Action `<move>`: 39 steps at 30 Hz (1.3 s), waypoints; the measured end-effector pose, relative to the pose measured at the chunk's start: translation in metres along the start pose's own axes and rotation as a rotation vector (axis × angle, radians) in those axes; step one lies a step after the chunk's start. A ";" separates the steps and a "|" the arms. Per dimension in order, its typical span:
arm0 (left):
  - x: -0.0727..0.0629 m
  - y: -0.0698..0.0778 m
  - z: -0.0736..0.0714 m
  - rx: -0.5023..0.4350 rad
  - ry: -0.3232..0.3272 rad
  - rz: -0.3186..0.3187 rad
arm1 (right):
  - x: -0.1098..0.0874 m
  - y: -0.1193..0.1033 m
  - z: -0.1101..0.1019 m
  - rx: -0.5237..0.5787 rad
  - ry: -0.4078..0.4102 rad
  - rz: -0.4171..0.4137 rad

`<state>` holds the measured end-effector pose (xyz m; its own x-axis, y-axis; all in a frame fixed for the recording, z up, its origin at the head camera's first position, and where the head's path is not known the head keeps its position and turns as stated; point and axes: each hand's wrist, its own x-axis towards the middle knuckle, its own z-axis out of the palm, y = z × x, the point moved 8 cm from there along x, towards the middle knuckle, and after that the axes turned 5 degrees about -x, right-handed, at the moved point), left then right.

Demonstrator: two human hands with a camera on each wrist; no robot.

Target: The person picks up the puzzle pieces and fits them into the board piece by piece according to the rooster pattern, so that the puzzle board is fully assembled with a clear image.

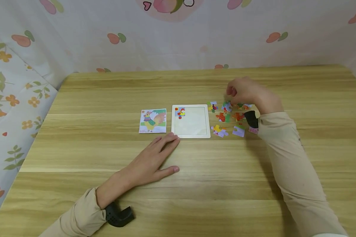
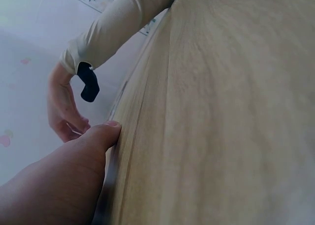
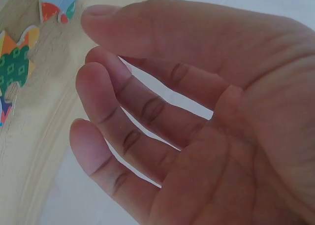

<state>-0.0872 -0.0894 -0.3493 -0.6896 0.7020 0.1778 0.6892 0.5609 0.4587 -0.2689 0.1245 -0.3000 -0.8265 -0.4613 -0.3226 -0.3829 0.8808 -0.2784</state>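
A white puzzle tray [image 1: 191, 136] lies on the table, with a piece showing a rooster's head [image 1: 181, 112] in its upper left corner. My left hand [image 1: 149, 161] rests with its fingers extended, fingertips touching the tray's lower left corner and the thumb spread away. Above the far side of several loose jigsaw pieces [image 1: 221, 117], my right hand [image 1: 246, 92] hangs with loosely bent fingers. In the right wrist view that hand [image 3: 187, 112] shows an uncovered palm, and I see no piece between thumb and fingers. Its index fingertip is partly hidden behind the thumb.
Left of the tray lies a square picture card [image 1: 153, 121] of a rooster. The wooden table [image 1: 213, 197] reaches back to a white patterned curtain [image 1: 190, 52]. Dark wrist-worn devices are on both arms, the left one [image 1: 118, 215] close to the tabletop.
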 end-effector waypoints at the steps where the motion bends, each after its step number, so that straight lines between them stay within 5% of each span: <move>1: 0.000 0.000 0.000 0.001 0.000 0.000 | 0.001 0.003 0.001 0.001 -0.001 0.001; 7: 0.002 0.000 0.000 0.001 0.006 0.013 | 0.002 0.013 0.000 -0.035 0.020 0.010; 17: 0.001 0.000 0.000 0.002 -0.001 0.007 | -0.002 -0.005 -0.004 -0.025 0.021 -0.033; 26: 0.001 -0.001 0.000 0.006 0.002 0.003 | 0.001 -0.004 0.017 0.036 -0.146 0.047; 39: 0.000 -0.001 0.001 0.006 0.006 0.009 | 0.004 -0.004 0.019 0.039 -0.136 0.038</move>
<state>-0.0874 -0.0898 -0.3504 -0.6849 0.7041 0.1874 0.6966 0.5575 0.4516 -0.2629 0.1168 -0.3173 -0.7754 -0.4403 -0.4526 -0.3340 0.8943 -0.2977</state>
